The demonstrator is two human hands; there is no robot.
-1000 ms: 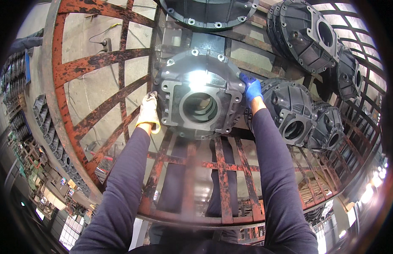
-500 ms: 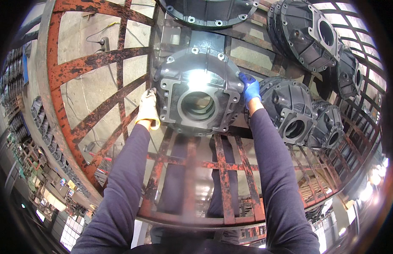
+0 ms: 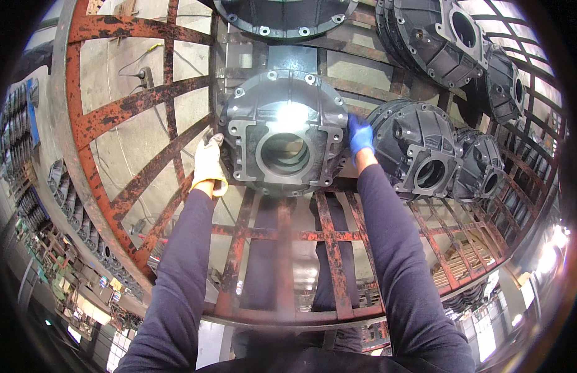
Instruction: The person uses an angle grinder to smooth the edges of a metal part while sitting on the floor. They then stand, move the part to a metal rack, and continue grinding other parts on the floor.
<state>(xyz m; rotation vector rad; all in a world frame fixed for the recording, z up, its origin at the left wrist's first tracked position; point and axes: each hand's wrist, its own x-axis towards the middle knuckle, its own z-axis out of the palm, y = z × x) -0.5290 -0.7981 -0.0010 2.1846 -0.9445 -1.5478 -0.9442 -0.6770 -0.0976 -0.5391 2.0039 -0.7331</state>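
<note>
A dark grey cast metal housing (image 3: 319, 118) with a large round bore and a bolt-holed flange lies in front of me on the slatted rack. My left hand (image 3: 209, 163), in a cream glove with grey fingertips, is just off the housing's left edge; a small gap shows between them and the fingers are loosely bent. At the right edge is my right hand (image 3: 362, 138) in a blue glove, its fingers stretched along the flange, somewhat blurred and partly dark. It sits in the narrow space before a neighbouring housing (image 3: 419, 133), and no firm grip shows.
Red, chipped-paint metal bars (image 3: 123, 112) form the rack's left side and near edge. More housings (image 3: 441, 46) stand at the far right, and a large flanged casting (image 3: 285, 18) lies at the top. Rows of dark parts (image 3: 18, 130) stand outside, left.
My left hand has come off the housing's left edge and moved outward. The right hand has eased slightly away from the flange. The whole view has shifted a little.
</note>
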